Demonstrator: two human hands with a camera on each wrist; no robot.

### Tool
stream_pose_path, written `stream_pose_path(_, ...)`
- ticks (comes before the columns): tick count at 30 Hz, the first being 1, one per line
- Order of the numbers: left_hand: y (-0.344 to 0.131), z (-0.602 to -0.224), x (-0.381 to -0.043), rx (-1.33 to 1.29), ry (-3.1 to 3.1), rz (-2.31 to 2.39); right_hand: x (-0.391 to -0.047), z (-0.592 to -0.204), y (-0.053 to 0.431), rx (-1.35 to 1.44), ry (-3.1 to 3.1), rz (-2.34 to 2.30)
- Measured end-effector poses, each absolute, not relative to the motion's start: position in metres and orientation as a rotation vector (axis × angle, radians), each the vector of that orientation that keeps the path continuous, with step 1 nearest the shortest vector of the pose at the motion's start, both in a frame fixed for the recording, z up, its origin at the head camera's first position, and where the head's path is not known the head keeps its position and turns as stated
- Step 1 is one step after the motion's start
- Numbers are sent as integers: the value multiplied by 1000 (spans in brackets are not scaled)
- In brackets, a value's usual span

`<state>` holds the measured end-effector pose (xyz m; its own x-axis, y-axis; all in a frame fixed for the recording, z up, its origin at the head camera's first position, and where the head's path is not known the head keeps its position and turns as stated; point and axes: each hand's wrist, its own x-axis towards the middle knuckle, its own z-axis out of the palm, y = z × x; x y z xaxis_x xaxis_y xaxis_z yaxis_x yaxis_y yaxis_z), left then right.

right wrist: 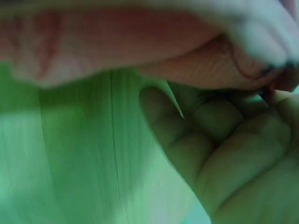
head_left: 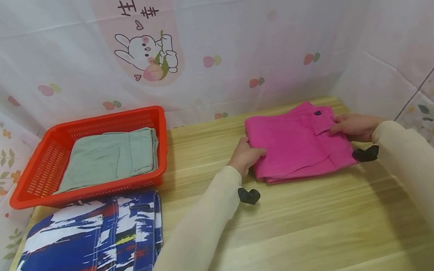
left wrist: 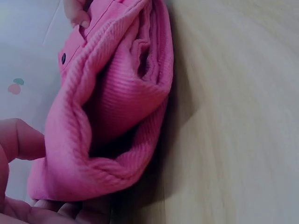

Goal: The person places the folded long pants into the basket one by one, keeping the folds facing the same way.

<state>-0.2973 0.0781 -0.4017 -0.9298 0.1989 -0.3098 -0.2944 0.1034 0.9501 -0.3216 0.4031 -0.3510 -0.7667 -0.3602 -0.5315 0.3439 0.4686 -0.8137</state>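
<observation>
Behind the wood-grain desk [head_left: 221, 227], a white curtain [head_left: 270, 40] printed with fruit and a rabbit. On the right half of the desk, near the curtain, a pink garment [head_left: 289, 144] folded into a thick bundle, with a dark button [head_left: 317, 113] near its far right corner. At its left edge, the left hand [head_left: 246, 157], gripping with thumb outside and fingers tucked beneath, right by a gaping fold. At its right edge, the right hand [head_left: 355, 126], pinching with thumb on top; lower fingers only dimly visible. Well apart to the left, a red basket [head_left: 163, 143] with a folded grey-green garment [head_left: 111, 155] inside, and just in front, a folded blue patterned garment [head_left: 63, 254]. Step in hand, by the look of it: squaring up the pink bundle from both sides. Impossible to tell whether lifted at all. Called for next, probably: an even grip at both ends, to keep the open fold from slipping loose.
</observation>
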Motion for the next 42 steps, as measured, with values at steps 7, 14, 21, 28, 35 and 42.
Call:
stream_pose_path(7, 60, -404, -298, -47, 2036, 1853, -319, -355, 393, -48, 2081, -1405)
stream_pose_path(14, 41, -397, -299, -10, 2043, 1828, -311, -357, 381, -102, 2165, -1420)
stream_pose_path(21, 23, -386, -295, 30, 1995, 1863, -298, -351, 364, -133, 2228, -1450)
stream_pose_path(28, 8, -376, -285, 60, 1959, 1868, -287, -349, 356, -158, 2243, -1483)
stream_pose_path(35, -4, -374, -278, 79, 1957, 1898, -279, -347, 346, -191, 2259, -1525)
stream_pose_path(42, -17, -373, -271, 76, 1962, 1911, -273, -346, 333, -208, 2230, -1613)
